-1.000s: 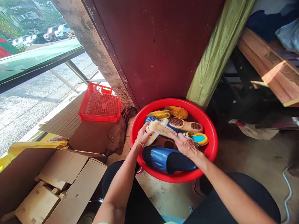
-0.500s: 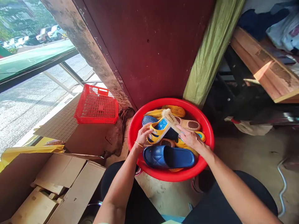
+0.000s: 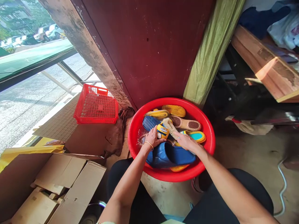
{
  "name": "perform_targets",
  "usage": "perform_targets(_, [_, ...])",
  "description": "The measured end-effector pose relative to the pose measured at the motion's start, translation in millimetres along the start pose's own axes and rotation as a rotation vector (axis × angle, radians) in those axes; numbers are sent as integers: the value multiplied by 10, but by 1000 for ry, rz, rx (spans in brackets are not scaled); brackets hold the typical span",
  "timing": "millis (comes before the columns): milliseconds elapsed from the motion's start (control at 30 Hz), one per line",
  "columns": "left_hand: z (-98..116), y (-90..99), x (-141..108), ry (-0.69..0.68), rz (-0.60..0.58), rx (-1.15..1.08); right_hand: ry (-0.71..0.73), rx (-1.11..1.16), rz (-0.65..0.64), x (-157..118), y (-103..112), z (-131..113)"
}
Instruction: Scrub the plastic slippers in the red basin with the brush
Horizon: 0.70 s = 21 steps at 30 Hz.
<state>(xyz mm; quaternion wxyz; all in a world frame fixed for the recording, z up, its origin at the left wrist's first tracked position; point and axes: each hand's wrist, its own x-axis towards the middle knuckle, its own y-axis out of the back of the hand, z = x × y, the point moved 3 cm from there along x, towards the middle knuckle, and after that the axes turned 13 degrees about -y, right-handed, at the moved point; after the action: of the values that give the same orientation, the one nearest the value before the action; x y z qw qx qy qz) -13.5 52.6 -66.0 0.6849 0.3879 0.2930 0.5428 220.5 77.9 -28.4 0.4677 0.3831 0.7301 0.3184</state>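
A round red basin (image 3: 208,124) holds water and several slippers. My left hand (image 3: 153,139) grips a small yellow slipper (image 3: 164,129), its printed strap facing up, low in the basin's middle. From the right, my right hand (image 3: 185,141) holds a pale-bristled brush (image 3: 170,127) against that slipper. Just below both hands rests a large blue slipper (image 3: 181,155). Behind them are a ridged blue sole (image 3: 150,122), a tan sole (image 3: 187,123) and a yellow sole (image 3: 174,110). Beside my right hand lies a yellow slipper with a turquoise insole (image 3: 197,136).
A red plastic crate (image 3: 99,105) sits left of the basin, near a dark cloth (image 3: 116,140). Cardboard boxes (image 3: 79,186) fill the lower left. Behind stands a dark red door (image 3: 149,56) with a green curtain (image 3: 207,59); a wooden drawer (image 3: 268,65) is at right.
The yellow slipper has turned from showing its blue insole to showing its printed strap. My left hand has shifted right and slightly down with it; the brush has moved slightly lower.
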Motion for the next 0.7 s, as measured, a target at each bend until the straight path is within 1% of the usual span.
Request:
perform_targets(33, [-14, -11, 14, 30, -32, 30, -30, -24, -36, 13, -27, -38])
perform_targets(100, [-41, -29, 43, 86, -74, 78, -100, -61, -66, 39, -75, -95])
perform_targets(167, [-60, -52, 70, 123, -90, 102, -145, -83, -50, 57, -106, -133])
perform_targets(233, [-61, -81, 90, 125, -81, 104, -166, -84, -10, 62, -121, -152])
perform_targets(300, [-39, -97, 93, 76, -36, 92, -161, -84, 21, 55, -127, -162])
perform_targets(367, [15, -87, 70, -15, 31, 83, -143, -102, 55, 43, -117, -169])
perform_targets(467, [142, -19, -9, -154, 119, 90, -123, -180, 91, 42, -68, -165])
perform_targets(533, [224, 54, -66, -218, 156, 105, -151, -228, 93, 54, -8, -130])
perform_targets(633, [261, 171, -120, -287, 161, 98, -211, -237, 116, 62, 116, -34])
perform_targets(700, [194, 225, -132, -302, 122, 42, -204, -216, 139, 32, 184, 20])
